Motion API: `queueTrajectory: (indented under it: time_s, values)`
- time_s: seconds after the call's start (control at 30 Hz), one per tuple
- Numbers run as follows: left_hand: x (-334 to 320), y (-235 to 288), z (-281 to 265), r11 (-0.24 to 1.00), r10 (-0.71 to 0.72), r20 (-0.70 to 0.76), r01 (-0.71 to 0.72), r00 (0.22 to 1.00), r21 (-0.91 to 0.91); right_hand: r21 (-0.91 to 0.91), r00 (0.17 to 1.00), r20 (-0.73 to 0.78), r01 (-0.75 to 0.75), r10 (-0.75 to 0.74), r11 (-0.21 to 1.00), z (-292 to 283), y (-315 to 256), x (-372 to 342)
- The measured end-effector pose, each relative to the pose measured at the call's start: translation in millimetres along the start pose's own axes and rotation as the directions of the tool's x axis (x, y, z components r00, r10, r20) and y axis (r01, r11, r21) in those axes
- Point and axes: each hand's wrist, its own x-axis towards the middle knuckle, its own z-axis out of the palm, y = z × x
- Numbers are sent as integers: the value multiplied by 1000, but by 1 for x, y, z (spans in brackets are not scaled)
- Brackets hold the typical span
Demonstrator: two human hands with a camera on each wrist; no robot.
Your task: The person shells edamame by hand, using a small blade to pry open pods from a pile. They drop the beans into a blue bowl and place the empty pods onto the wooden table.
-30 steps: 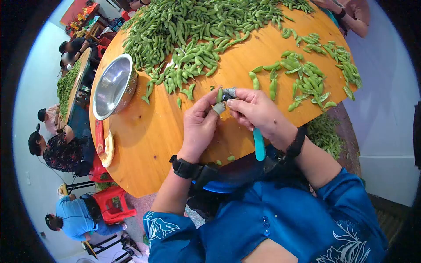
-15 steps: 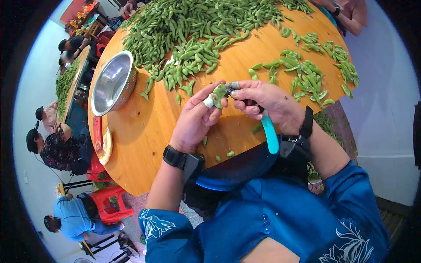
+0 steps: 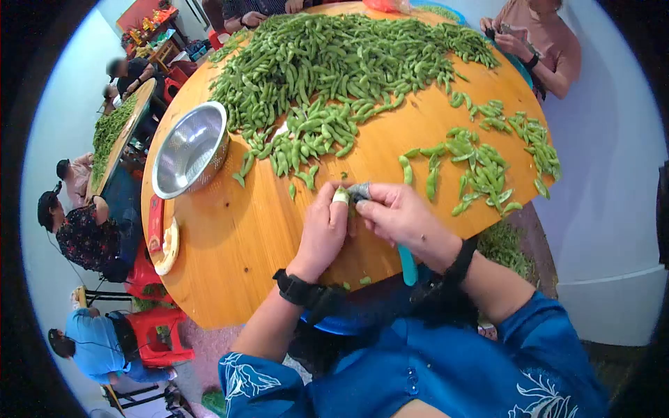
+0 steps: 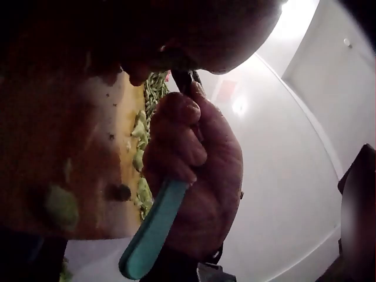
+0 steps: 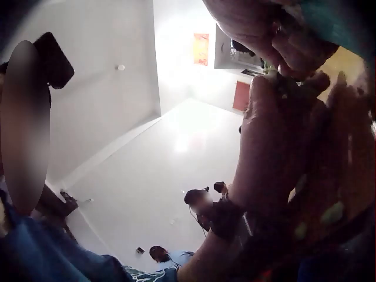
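Note:
In the head view, my left hand (image 3: pixel 322 226), with a pale wrap on its thumb, pinches a green pod (image 3: pixel 341 189) that is mostly hidden by its fingers. My right hand (image 3: pixel 404 217) touches up against it and grips a tool whose teal handle (image 3: pixel 408 266) sticks out below the palm. Dark wrapping or metal shows where the fingertips of the two hands meet. The left wrist view shows the right hand (image 4: pixel 202 164) curled round the teal handle (image 4: pixel 154 232). Seen dimly from the right wrist, the left hand (image 5: pixel 273 129) meets the right hand (image 5: pixel 258 29).
A large pile of pods (image 3: pixel 334 59) covers the far side of the round wooden table (image 3: pixel 230 279). Trimmed-looking pods (image 3: pixel 481 171) lie at right. A metal colander (image 3: pixel 191 150) stands at left, near a red box (image 3: pixel 156 221). Other people sit around, some at another table.
The head view has shifted, showing more of the far table. My hands have drawn together, and the pod that showed broadly between them is now mostly covered by the left fingers.

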Motion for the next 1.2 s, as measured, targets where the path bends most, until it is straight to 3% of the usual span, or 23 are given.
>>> queueTrajectory:
  time_s: [0.1,0.13,0.23,0.33,0.47,0.57,0.63,0.7,0.73,0.77,0.83,0.87,0.93,0.97,1.03,1.07,1.1,1.17,1.2]
  values:
    - [-1,-8,-9,997,-39,64,34,997,75,-33,1000,-2,18,-18,999,3,5,3]
    - [-2,-3,-8,995,-74,93,80,993,-57,-20,1000,-1,-2,2,1000,2,7,4]
    - [0,-6,-10,965,-130,93,147,987,-215,-11,1000,-23,-13,12,1000,7,-3,0]
    - [-2,1,-12,928,-167,143,205,975,-313,25,999,-33,11,-10,1000,3,-3,0]
    - [0,-2,-16,929,-156,239,225,958,-293,44,999,1,-47,47,998,-4,-6,-4]
    - [0,1,-6,927,-216,125,244,968,-286,77,1000,-3,-28,28,997,-4,-5,-7]
    - [0,1,-8,928,-245,123,270,962,-257,126,999,17,-35,33,991,-7,-8,-11]
    - [-1,-3,-11,985,-148,59,142,987,100,160,996,-85,28,-15,987,-14,-15,-13]
    - [-6,10,-13,922,-75,23,60,997,382,126,990,-126,72,-56,989,-23,-17,-14]
    - [-11,7,-15,921,-86,31,67,996,384,134,990,-131,64,-46,989,-36,-17,-15]
    - [-22,0,-20,808,152,85,-174,985,563,-106,964,-241,91,-114,990,-68,-18,-18]
    - [-28,1,-22,811,144,90,-170,985,559,-104,964,-246,81,-105,991,-86,-16,-22]
    - [-43,8,-23,709,176,114,-206,978,675,-412,925,-345,3,-159,911,-110,-10,-29]
    - [-49,11,-20,710,167,119,-203,979,674,-407,925,-349,-6,-149,914,-113,-2,-33]
    - [-60,15,-16,795,144,101,-175,984,581,-558,910,-255,138,-327,818,-105,6,-48]
    - [-65,16,-12,794,139,101,-172,985,584,-759,959,-118,80,-257,646,-99,-2,-60]
    - [-69,17,-6,767,194,104,-218,975,603,-721,978,-72,84,-194,688,-86,-1,-66]
    - [-70,24,8,733,246,113,-261,963,628,-790,897,133,353,-422,500,-70,20,-68]
    - [-70,33,17,662,262,106,-259,959,703,-787,896,132,356,-424,505,-66,24,-67]
